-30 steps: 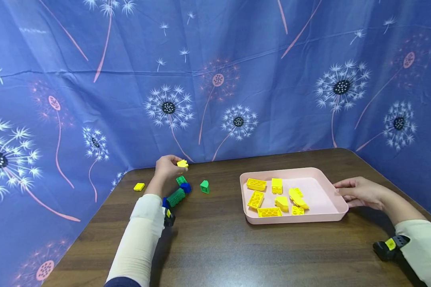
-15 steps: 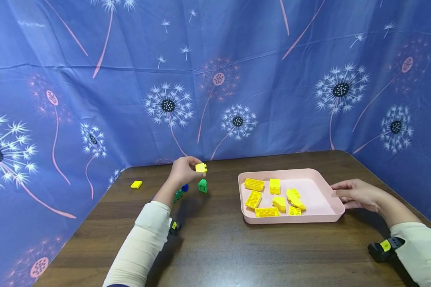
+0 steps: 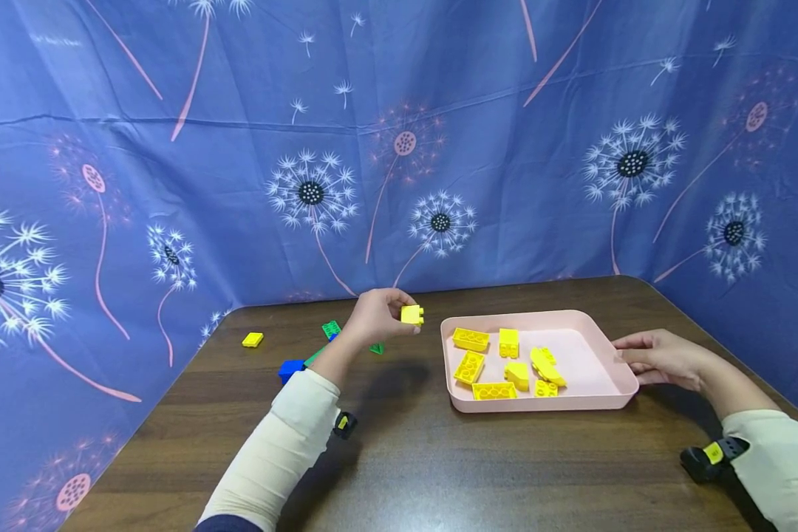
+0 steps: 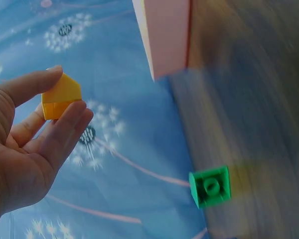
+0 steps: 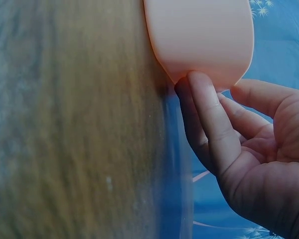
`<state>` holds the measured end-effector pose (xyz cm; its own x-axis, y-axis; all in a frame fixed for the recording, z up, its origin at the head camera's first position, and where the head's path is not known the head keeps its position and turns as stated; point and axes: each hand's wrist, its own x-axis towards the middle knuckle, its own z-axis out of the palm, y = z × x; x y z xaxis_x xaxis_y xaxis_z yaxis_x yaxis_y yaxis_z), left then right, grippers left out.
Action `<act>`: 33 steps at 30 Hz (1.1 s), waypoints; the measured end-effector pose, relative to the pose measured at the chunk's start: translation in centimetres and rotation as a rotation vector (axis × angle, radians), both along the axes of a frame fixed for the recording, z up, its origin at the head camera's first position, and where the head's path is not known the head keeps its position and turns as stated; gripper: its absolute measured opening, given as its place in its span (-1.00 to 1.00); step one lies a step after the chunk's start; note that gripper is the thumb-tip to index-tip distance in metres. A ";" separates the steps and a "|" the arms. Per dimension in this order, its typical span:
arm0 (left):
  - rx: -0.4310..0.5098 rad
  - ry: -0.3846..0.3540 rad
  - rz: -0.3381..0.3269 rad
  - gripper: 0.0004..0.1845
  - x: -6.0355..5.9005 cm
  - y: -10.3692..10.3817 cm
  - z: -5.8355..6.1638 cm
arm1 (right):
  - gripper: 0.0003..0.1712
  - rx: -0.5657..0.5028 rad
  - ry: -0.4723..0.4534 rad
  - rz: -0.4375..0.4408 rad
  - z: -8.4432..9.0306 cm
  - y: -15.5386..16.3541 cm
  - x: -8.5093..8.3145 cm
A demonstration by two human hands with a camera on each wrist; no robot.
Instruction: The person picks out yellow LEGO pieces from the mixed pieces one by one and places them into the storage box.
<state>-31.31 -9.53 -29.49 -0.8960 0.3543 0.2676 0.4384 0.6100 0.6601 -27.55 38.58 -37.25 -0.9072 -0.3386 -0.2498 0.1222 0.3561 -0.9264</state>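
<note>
Left forearm hides most of the loose bricks near the table's (image 3: 439,473) back left: only a corner of the blue brick (image 3: 291,368), a sliver of one green brick (image 3: 331,329) and a bit of the green sloped brick (image 3: 377,348) show in head view. Right wrist view cuts off the pink tray (image 5: 199,35) to one outer corner, contents unseen; table is blurred in both wrist views. Left wrist view shows what head view can't: left hand (image 4: 27,144) pinches the yellow brick (image 4: 60,97) between thumb and fingertips, other fingers loosely extended, and the green sloped brick (image 4: 210,185) sits whole with one stud up. Head view gives layout: left hand (image 3: 375,318) holds the yellow brick (image 3: 411,315) in the air just left of the tray's (image 3: 621,369) left rim, not touching it; seven-odd yellow bricks lie in the tray's left half; a lone yellow plate (image 3: 253,340) sits at the back left edge. Right hand (image 3: 661,358) rests on the tray's right rim, fingers relaxed; right wrist view shows right hand (image 5: 249,149) fingertips against the tray wall. Versus 0.5 s ago: left hand and brick moved right toward the tray; right hand and tray unchanged.
</note>
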 end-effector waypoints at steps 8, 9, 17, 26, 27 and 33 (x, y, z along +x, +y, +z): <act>0.002 -0.005 -0.127 -0.66 0.3 3.9 -0.2 | -0.31 -0.005 0.004 0.012 -0.1 0.0 0.0; 0.003 -0.015 -0.153 -0.67 0.3 4.5 -0.3 | -0.31 -0.006 0.004 0.013 0.0 0.0 0.0; 0.027 -0.074 -0.273 -0.67 0.0 8.7 -0.1 | -0.30 -0.001 0.007 0.005 0.2 -0.2 0.3; -0.070 0.006 -0.439 -0.63 -1.0 13.3 0.3 | -0.28 0.003 0.004 -0.004 0.3 -0.1 0.2; -0.077 -0.001 -0.448 -0.63 -1.1 13.7 0.3 | -0.28 0.004 0.005 -0.002 0.3 -0.1 0.2; -0.166 0.007 -0.462 -0.65 -2.0 16.5 -0.9 | -0.30 -0.011 0.011 0.016 -0.1 0.0 0.4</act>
